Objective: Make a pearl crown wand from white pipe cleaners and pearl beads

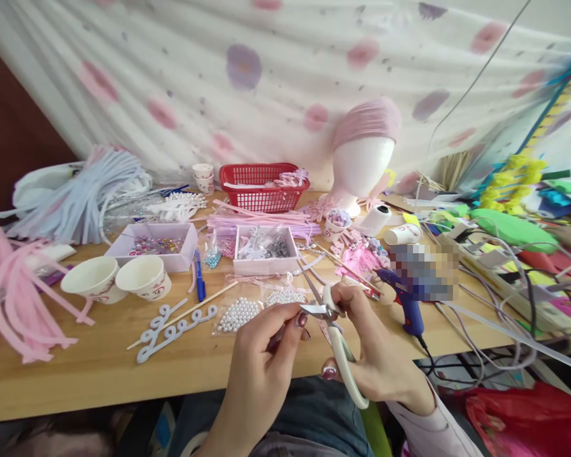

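Observation:
My right hand grips a pair of scissors with white handles, and the metal blades are apart. The thumb and fingers of my left hand are pinched together right at one blade. Whatever they hold is too small or hidden to name. Just beyond my hands on the wooden table lie bags of white pearl beads. Curled pale pipe cleaners and a wooden stick rest to the left of them. A blue hot glue gun lies to the right of my right hand, partly blurred out.
Two paper cups, a blue marker, a bead box and a second box stand mid-table. Behind are a red basket and a white foam head. Pink pipe cleaners lie left; cables trail right.

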### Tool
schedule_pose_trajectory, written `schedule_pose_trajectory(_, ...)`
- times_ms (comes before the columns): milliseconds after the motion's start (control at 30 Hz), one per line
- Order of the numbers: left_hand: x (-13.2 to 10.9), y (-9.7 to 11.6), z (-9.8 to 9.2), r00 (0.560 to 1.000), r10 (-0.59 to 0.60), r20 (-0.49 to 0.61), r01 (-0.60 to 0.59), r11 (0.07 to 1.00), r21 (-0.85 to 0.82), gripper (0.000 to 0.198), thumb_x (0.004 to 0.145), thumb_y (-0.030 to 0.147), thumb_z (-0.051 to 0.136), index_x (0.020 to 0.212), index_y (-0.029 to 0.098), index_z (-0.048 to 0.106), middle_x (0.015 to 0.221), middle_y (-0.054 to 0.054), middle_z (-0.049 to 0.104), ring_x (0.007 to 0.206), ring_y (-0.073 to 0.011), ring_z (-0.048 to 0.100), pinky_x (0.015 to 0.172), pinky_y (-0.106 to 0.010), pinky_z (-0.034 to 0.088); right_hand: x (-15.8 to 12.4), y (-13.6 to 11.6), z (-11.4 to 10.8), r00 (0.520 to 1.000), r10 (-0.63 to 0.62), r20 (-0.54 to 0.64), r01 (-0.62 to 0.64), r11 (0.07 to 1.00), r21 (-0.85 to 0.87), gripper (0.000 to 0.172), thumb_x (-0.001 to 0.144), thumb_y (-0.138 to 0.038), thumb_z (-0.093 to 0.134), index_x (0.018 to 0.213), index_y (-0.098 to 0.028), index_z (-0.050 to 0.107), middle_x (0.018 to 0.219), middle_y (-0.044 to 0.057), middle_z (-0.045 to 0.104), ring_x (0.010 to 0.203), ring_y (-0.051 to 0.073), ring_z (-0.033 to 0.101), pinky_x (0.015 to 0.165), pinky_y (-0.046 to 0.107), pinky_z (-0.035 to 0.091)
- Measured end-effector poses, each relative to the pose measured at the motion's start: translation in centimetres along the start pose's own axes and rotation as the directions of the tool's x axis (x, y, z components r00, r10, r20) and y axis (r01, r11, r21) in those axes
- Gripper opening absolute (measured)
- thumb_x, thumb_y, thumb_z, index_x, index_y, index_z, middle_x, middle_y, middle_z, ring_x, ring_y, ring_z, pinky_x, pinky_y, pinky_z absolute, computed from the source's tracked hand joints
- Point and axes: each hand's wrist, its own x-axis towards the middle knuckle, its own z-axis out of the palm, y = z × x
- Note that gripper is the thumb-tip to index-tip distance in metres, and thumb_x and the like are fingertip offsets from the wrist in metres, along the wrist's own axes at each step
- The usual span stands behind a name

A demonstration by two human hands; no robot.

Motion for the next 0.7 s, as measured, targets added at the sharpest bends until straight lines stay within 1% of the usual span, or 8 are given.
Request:
schedule_pose_trajectory(200, 0.1, -0.3, 0.3, 0.990, 0.130, 0.055, -0.134, 0.987, 0.086, 0.017, 0.093, 0.015, 0.054, 0.082, 0.020, 0.065, 0.072, 0.002, 0.067, 0.065, -0.0097, 0.062, 0.061, -0.016, 0.046, 0.1, 0.1, -0.2, 1.000, -0.005, 0.011, 0.005, 1.000, 0.007, 0.053, 0.075, -0.038, 0.071, 0.111, -0.021, 0.036, 0.094, 0.002, 0.043, 0.079, 0.018, 0.045, 0.072, 0.030, 0.044)
schedule_pose_trajectory(400, 0.3, -0.8, 0.2, 0.957, 0.277, 0.082, -0.288, 0.935, 0.205, 0.018, 0.092, 0.007, 0.053, 0.085, 0.019, 0.063, 0.073, 0.002, 0.067, 0.065, -0.0095, 0.061, 0.063, -0.017, 0.045, 0.2, 0.4, 0.0, 1.000, -0.009, 0.006, 0.009, 0.999, 0.038, 0.051, 0.078, -0.042, 0.070, 0.111, -0.021, 0.037, 0.096, 0.003, 0.043, 0.082, 0.019, 0.045, 0.075, 0.031, 0.045)
schedule_pose_trajectory(567, 0.5, -1.1, 0.1, 0.944, 0.319, 0.083, -0.330, 0.906, 0.264, 0.019, 0.091, 0.005, 0.052, 0.093, 0.018, 0.064, 0.075, 0.000, 0.067, 0.065, -0.0120, 0.060, 0.062, -0.020, 0.046, 0.2, 0.3, 0.2, 1.000, 0.009, 0.007, -0.010, 0.997, 0.080, 0.052, 0.078, -0.048, 0.072, 0.110, -0.021, 0.042, 0.097, 0.004, 0.047, 0.083, 0.019, 0.047, 0.075, 0.030, 0.045)
schedule_pose_trajectory(700, 0.7, -1.4, 0.1, 0.922, 0.374, 0.097, -0.385, 0.873, 0.299, 0.020, 0.091, 0.003, 0.050, 0.096, 0.017, 0.064, 0.076, -0.002, 0.067, 0.067, -0.0132, 0.063, 0.063, -0.021, 0.047, 0.3, 0.1, 0.3, 1.000, 0.029, 0.004, -0.030, 0.998, 0.047, 0.044, 0.079, -0.047, 0.072, 0.101, -0.021, 0.046, 0.090, 0.002, 0.051, 0.077, 0.019, 0.049, 0.069, 0.030, 0.044)
